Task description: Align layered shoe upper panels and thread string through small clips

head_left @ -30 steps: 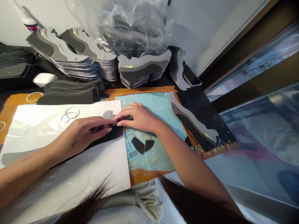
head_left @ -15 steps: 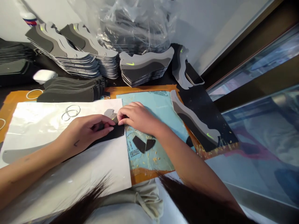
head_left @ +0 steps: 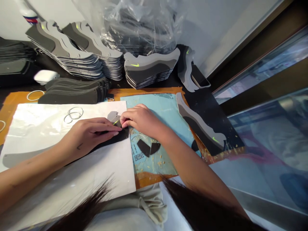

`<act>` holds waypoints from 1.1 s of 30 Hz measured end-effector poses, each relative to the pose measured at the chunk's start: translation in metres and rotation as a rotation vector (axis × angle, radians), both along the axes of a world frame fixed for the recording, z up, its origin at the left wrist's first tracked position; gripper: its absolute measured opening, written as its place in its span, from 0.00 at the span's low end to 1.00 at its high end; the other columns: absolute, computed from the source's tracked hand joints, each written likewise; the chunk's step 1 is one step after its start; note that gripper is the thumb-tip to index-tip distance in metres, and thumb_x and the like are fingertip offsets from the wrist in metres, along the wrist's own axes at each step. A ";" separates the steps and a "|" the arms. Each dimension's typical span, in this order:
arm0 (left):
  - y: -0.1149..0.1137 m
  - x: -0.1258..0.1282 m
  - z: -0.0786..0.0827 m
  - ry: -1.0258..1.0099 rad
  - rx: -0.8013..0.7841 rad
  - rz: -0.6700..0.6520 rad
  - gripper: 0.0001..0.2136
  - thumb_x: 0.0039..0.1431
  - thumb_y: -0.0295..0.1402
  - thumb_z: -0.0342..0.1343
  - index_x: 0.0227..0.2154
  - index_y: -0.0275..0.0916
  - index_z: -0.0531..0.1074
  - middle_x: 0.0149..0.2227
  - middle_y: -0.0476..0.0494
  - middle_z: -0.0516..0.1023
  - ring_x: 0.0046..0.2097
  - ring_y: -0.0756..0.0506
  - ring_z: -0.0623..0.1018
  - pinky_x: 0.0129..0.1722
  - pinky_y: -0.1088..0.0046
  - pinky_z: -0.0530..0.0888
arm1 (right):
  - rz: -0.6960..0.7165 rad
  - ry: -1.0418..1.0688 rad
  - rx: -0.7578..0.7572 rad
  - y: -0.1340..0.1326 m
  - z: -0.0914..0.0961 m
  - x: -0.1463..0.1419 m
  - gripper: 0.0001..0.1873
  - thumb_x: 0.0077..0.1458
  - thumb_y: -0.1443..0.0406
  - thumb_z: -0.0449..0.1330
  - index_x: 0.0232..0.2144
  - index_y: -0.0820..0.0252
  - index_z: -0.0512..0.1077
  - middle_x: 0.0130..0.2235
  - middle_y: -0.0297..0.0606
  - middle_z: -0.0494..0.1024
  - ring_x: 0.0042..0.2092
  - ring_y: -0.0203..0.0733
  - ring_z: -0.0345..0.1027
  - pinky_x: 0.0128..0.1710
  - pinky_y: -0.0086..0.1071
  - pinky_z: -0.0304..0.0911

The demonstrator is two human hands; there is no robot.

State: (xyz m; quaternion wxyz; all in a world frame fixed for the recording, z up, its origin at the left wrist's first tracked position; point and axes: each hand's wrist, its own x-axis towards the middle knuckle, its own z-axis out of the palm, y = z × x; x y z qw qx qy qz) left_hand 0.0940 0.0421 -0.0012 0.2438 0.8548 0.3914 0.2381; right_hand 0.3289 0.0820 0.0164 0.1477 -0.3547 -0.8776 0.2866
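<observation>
A shoe upper panel [head_left: 116, 121] in grey and black, with a small yellow-green swoosh, lies on the white sheet, largely covered by my left hand [head_left: 96, 131]. The fingers of that hand are pressed together along the panel, their tips at its right end. My right hand [head_left: 137, 117] is closed in a pinch at the panel's upper right edge, touching or almost touching my left fingertips. Anything small between the right fingertips is hidden. The panel's light grey tail [head_left: 22, 157] shows beyond my left wrist.
Two small black pieces [head_left: 144, 147] lie on the blue mat [head_left: 163, 112] among yellowish crumbs. Another panel [head_left: 199, 125] rests at the right. Stacked panels [head_left: 151, 69] and a plastic bag [head_left: 144, 25] stand behind. Metal rings [head_left: 75, 113] lie on the white sheet [head_left: 48, 125].
My left fingers have straightened and slid slightly right along the panel, closer to the right fingertips. My right hand has hardly moved.
</observation>
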 end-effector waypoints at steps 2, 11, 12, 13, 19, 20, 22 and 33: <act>0.001 0.000 -0.001 -0.013 0.005 -0.016 0.10 0.68 0.34 0.57 0.45 0.48 0.83 0.39 0.49 0.82 0.33 0.55 0.77 0.34 0.81 0.70 | 0.006 0.004 -0.005 0.000 0.000 0.000 0.07 0.65 0.69 0.61 0.32 0.57 0.74 0.39 0.32 0.81 0.43 0.38 0.68 0.51 0.35 0.48; 0.000 0.005 0.004 -0.069 0.039 -0.041 0.09 0.66 0.35 0.59 0.42 0.47 0.85 0.35 0.48 0.81 0.29 0.57 0.75 0.29 0.83 0.68 | 0.000 -0.037 0.107 0.001 -0.006 0.001 0.08 0.65 0.65 0.62 0.32 0.55 0.77 0.37 0.31 0.81 0.42 0.40 0.64 0.54 0.38 0.47; 0.000 0.005 0.004 -0.075 0.038 -0.040 0.09 0.66 0.35 0.59 0.42 0.47 0.85 0.35 0.48 0.81 0.29 0.57 0.75 0.29 0.83 0.69 | -0.009 -0.043 0.142 0.001 -0.007 0.001 0.07 0.65 0.64 0.63 0.32 0.54 0.77 0.37 0.31 0.81 0.42 0.41 0.63 0.54 0.38 0.47; 0.000 0.006 0.004 -0.078 0.032 -0.037 0.09 0.66 0.35 0.59 0.42 0.47 0.85 0.35 0.48 0.81 0.29 0.56 0.75 0.29 0.83 0.69 | -0.019 -0.041 0.177 0.001 -0.008 0.001 0.07 0.64 0.63 0.64 0.32 0.54 0.78 0.36 0.31 0.80 0.43 0.42 0.62 0.54 0.38 0.46; -0.001 0.007 0.005 -0.070 -0.004 -0.021 0.09 0.66 0.37 0.59 0.42 0.47 0.85 0.35 0.49 0.80 0.29 0.56 0.75 0.29 0.83 0.69 | -0.049 0.007 0.235 0.001 -0.013 0.001 0.05 0.62 0.62 0.66 0.32 0.52 0.79 0.36 0.32 0.80 0.44 0.44 0.58 0.55 0.39 0.47; -0.001 0.007 0.005 -0.062 -0.010 -0.023 0.09 0.66 0.37 0.59 0.42 0.48 0.85 0.35 0.49 0.81 0.29 0.56 0.75 0.30 0.83 0.69 | -0.049 0.006 0.235 0.001 -0.013 0.001 0.05 0.62 0.61 0.66 0.32 0.52 0.80 0.36 0.32 0.80 0.44 0.44 0.58 0.55 0.39 0.46; 0.000 0.007 0.005 -0.056 -0.026 -0.025 0.09 0.66 0.37 0.59 0.42 0.48 0.85 0.35 0.50 0.81 0.30 0.56 0.75 0.30 0.83 0.69 | -0.046 0.002 0.245 0.001 -0.013 0.001 0.05 0.62 0.61 0.66 0.32 0.52 0.80 0.36 0.32 0.80 0.45 0.45 0.58 0.56 0.41 0.46; 0.001 0.004 0.002 -0.058 -0.151 -0.003 0.09 0.66 0.36 0.60 0.44 0.48 0.84 0.37 0.49 0.81 0.32 0.54 0.76 0.31 0.81 0.69 | -0.074 0.018 0.236 0.002 -0.012 -0.001 0.05 0.61 0.63 0.67 0.31 0.52 0.79 0.42 0.33 0.79 0.48 0.45 0.60 0.57 0.40 0.47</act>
